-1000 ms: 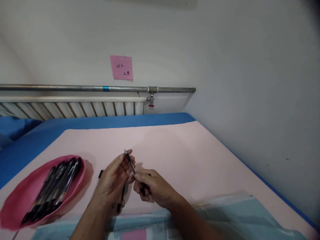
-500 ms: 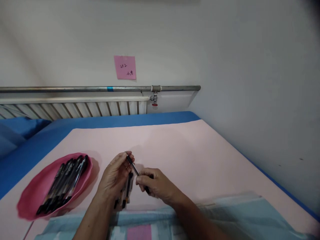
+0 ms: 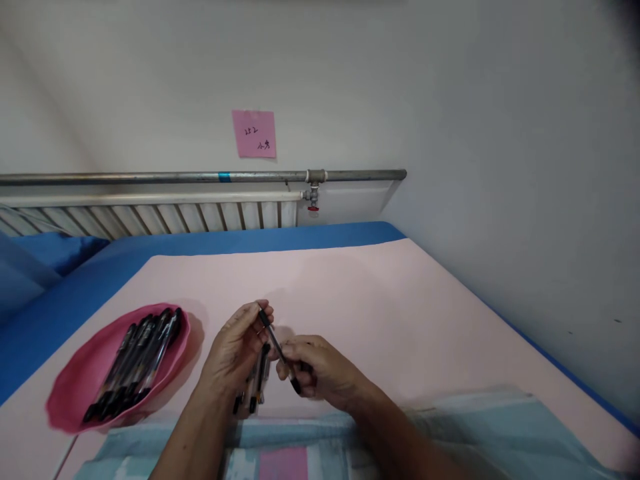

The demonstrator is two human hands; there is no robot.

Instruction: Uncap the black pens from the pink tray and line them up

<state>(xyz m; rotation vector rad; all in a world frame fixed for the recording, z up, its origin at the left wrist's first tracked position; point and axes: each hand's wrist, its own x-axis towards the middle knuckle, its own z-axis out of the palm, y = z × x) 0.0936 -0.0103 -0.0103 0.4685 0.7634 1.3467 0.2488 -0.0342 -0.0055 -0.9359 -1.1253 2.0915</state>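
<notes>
My left hand [image 3: 235, 350] is curled round a bunch of black pens [image 3: 256, 387] whose ends stick out below the palm. My right hand [image 3: 317, 370] pinches one black pen [image 3: 276, 347] that slants up to the left, its top end between my left fingertips. Both hands hover just above a pale pink sheet [image 3: 375, 307]. To the left a pink dish [image 3: 75, 393] holds several black pens [image 3: 137, 363] lying side by side.
The pink sheet lies on a blue mattress [image 3: 250, 240] against a white wall. A radiator [image 3: 150, 217] and a metal pipe [image 3: 200, 177] run along the back, under a pink sticky note [image 3: 254, 134]. A pale blue and pink cloth [image 3: 450, 440] covers the near edge.
The single pen has slid lower between my hands, and my right hand has moved slightly down along it. The view has shifted a little, so the dish appears further right.
</notes>
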